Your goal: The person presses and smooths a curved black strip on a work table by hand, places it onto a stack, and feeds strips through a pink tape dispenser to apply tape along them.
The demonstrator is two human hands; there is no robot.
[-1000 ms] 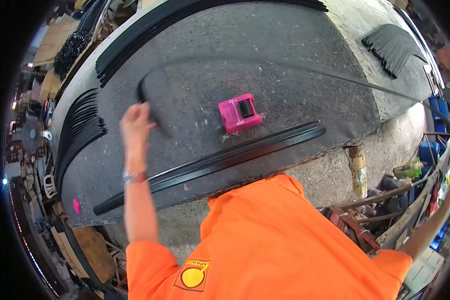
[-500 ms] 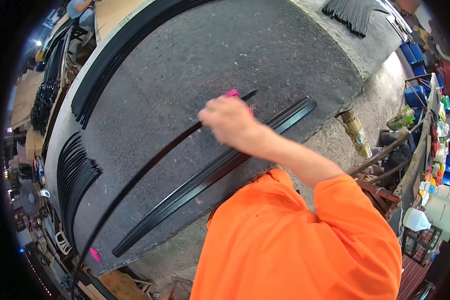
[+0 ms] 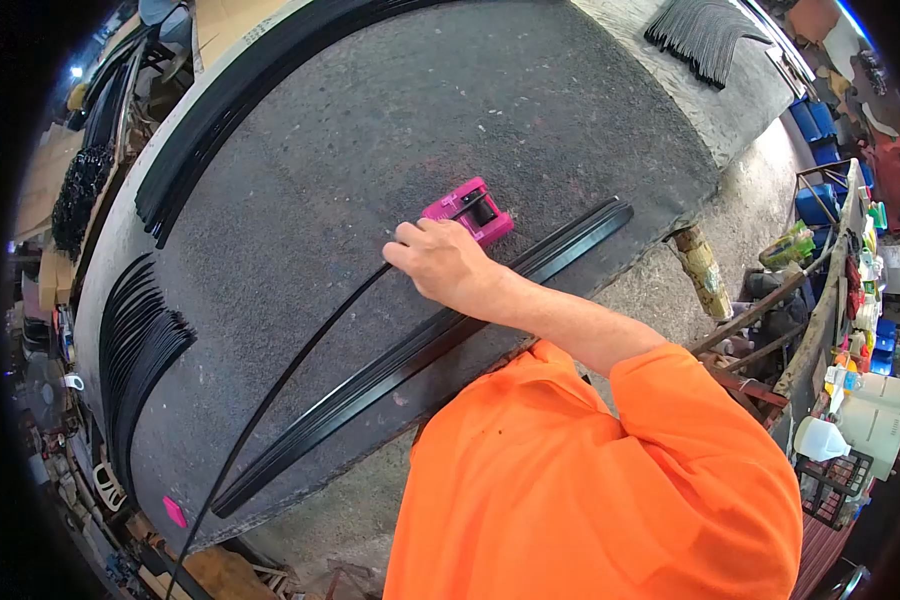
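Observation:
My right hand is closed on a thin black strip, close to one end. From my fingers the strip curves down and left past the table edge. Its short end lies over a pink device with a dark roller, just beyond my fingertips. Below my right hand, a bundle of long black strips lies diagonally along the table's near edge. My left hand is out of view.
A long curved black bundle and a fanned bundle lie on the table's left side. Another bundle is at upper right. A small pink block sits at lower left. Part of a person shows at top left.
My left hand has gone from view. My right hand has come from the far right to the pink device with the strip, whose long part now trails to the lower left.

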